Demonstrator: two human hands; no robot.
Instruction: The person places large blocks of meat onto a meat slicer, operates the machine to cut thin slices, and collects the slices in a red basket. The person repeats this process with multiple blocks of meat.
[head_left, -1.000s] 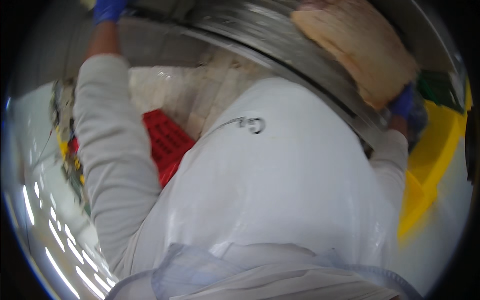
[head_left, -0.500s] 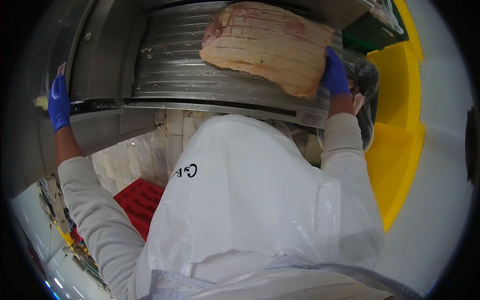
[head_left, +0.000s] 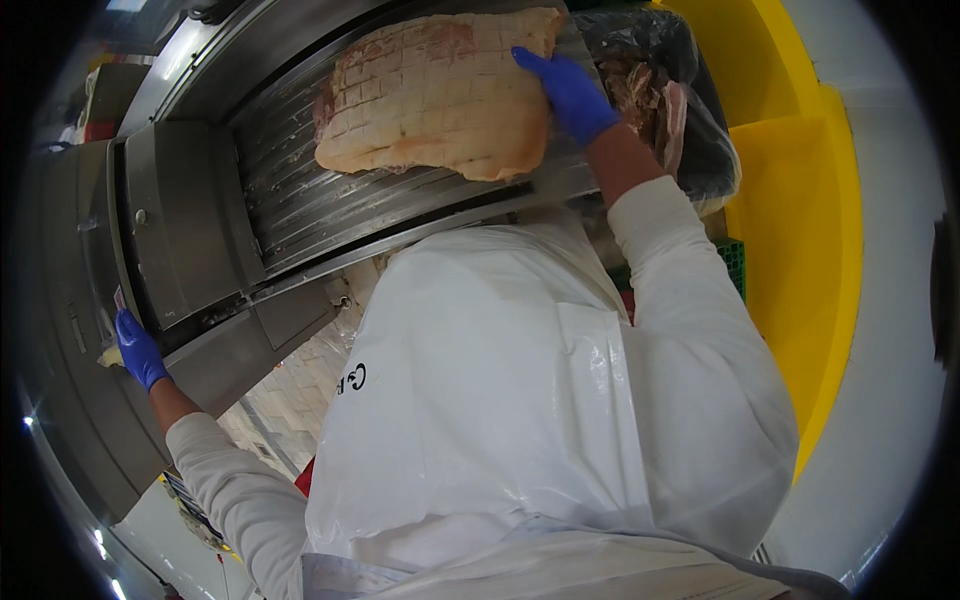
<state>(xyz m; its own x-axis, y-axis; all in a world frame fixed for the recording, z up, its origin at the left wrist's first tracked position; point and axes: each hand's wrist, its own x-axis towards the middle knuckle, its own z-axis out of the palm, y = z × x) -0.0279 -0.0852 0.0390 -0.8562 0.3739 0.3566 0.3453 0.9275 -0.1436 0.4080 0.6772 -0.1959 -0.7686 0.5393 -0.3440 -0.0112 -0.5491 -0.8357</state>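
Note:
A large pale slab of meat with skin (head_left: 430,110), its top marked by crossing lines, lies on a ridged metal conveyor (head_left: 290,200) of a steel machine. My right hand (head_left: 572,95), in a blue glove, rests on the slab's right end, fingers stretched out over the skin. Far to the left, my left hand (head_left: 140,348), also blue-gloved, touches the machine's side panel (head_left: 75,330) with extended fingers, close to a small yellowish piece (head_left: 111,356). What lies under its fingertips is hidden.
Right of the conveyor stands a container lined with dark plastic (head_left: 715,155), holding meat pieces (head_left: 645,105). Large yellow bins (head_left: 800,210) stand beyond it. A steel housing (head_left: 190,210) covers the conveyor's left end. A green crate (head_left: 732,268) shows beside my right sleeve.
The whole view has turned and shifted. My right hand has gone from the slab's right edge onto its top. My left hand stays at the side panel.

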